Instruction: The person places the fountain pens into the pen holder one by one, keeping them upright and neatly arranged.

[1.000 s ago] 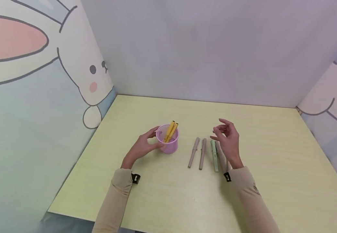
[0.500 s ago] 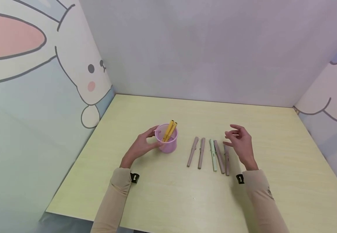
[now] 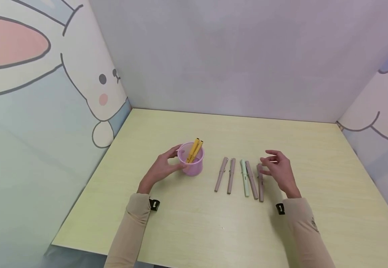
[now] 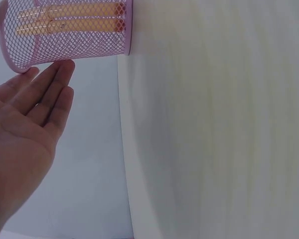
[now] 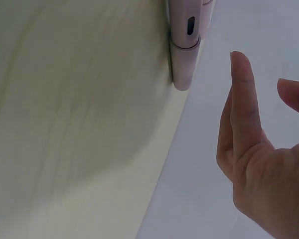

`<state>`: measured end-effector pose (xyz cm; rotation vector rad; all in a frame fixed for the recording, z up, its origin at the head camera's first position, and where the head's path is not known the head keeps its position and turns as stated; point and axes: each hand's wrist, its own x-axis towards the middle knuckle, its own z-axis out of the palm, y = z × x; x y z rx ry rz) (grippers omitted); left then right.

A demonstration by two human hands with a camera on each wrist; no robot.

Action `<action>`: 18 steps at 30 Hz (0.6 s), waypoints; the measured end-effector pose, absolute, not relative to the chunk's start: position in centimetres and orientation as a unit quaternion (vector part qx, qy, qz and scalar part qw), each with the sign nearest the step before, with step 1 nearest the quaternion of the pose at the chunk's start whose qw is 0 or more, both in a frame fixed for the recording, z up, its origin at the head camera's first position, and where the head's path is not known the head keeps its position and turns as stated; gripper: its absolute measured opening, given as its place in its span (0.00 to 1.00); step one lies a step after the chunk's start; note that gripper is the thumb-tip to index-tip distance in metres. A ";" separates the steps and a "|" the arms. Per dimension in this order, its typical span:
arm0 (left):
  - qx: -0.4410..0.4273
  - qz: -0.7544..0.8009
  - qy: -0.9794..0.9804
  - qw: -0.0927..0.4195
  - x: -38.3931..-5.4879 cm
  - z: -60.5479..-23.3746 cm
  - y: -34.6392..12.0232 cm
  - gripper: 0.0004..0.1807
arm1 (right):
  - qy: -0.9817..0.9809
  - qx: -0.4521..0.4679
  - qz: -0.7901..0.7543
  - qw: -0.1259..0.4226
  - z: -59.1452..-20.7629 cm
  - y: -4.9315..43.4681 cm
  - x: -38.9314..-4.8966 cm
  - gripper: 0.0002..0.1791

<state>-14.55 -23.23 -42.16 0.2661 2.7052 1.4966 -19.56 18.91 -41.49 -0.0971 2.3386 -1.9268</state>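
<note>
My left hand (image 3: 161, 168) holds a pink mesh pen holder (image 3: 194, 170), thumb at the near rim and fingers around the far side. Two yellow pens (image 3: 195, 150) stand leaning in the holder; through the mesh they show in the left wrist view. My right hand (image 3: 280, 172) hovers by the top end of the rightmost mauve pen (image 3: 260, 184), holding nothing. In the right wrist view its fingers are apart from that pen (image 5: 185, 45). To the left lie a light green pen (image 3: 245, 178) and a mauve pen (image 3: 252, 180), almost touching at the top.
Two more mauve pens, one (image 3: 221, 174) left of the other (image 3: 231, 175), lie between the holder and the green pen. The pale yellow table (image 3: 194, 230) meets a plain wall (image 3: 234, 63) at the back. A cartoon-printed wall (image 3: 76, 111) borders the left side.
My right hand has moved right, away from above the green pen, then lowered toward the rightmost mauve pen, uncovering the pens beneath. The left hand stays on the pen holder.
</note>
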 end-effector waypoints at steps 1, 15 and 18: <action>0.085 0.482 0.872 0.019 -14.6 -42.2 -23.2 0.43 | 0.774 -0.029 -0.630 0.059 -41.6 19.0 -19.5 0.31; 0.083 0.482 0.872 0.020 -14.5 -42.0 -23.2 0.43 | 0.804 -0.012 -0.578 0.140 -42.6 20.3 -19.4 0.35; 0.083 0.481 0.873 0.020 -14.4 -42.0 -23.2 0.44 | 0.809 -0.014 -0.567 0.154 -42.6 20.4 -19.4 0.36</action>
